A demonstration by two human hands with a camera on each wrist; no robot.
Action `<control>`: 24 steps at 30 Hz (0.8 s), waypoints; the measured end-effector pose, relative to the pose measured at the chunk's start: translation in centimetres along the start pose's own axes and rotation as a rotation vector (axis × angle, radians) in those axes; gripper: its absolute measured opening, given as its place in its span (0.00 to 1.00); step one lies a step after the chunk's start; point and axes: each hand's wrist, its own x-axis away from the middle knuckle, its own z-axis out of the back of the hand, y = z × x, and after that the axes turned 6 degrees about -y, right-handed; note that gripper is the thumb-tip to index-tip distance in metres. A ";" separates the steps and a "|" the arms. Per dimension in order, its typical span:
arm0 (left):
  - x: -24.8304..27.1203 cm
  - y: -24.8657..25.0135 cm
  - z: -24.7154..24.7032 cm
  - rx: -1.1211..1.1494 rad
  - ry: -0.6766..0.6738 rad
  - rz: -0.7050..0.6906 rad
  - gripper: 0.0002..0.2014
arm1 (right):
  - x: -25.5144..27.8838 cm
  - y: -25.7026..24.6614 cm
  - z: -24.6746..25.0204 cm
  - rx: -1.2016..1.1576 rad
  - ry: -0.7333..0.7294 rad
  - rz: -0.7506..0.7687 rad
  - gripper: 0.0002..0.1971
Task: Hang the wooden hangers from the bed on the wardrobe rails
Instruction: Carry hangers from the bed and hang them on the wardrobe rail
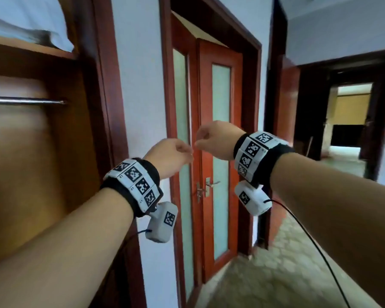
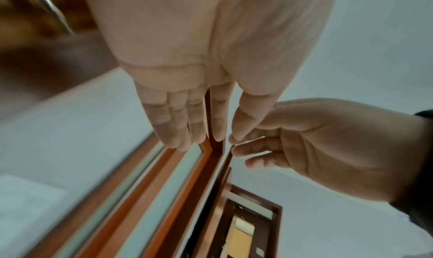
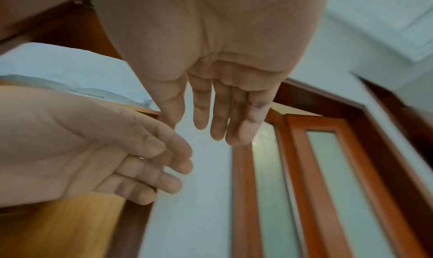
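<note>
No wooden hanger and no bed show in any view. Both hands are raised in front of a red double door. My left hand (image 1: 171,155) and right hand (image 1: 216,138) hang side by side, almost touching, with relaxed fingers and nothing in them. The left wrist view shows my left hand (image 2: 199,117) with straight fingers and the right hand (image 2: 304,147) beside its thumb. The right wrist view shows my right hand (image 3: 222,113) empty and the left hand (image 3: 105,151) loosely open. The metal wardrobe rail (image 1: 25,101) is bare, far left inside the open wooden wardrobe (image 1: 60,152).
White bedding (image 1: 25,21) lies on the wardrobe's top shelf. The red wooden door (image 1: 216,134) with frosted glass panes and metal handles (image 1: 206,187) stands straight ahead. A dark doorway (image 1: 347,121) opens at the right over a tiled floor (image 1: 276,274).
</note>
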 end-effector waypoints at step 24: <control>2.2 29.0 -59.0 0.291 -0.997 -0.220 0.05 | 48.1 49.1 0.9 -0.100 -0.043 -1.253 0.14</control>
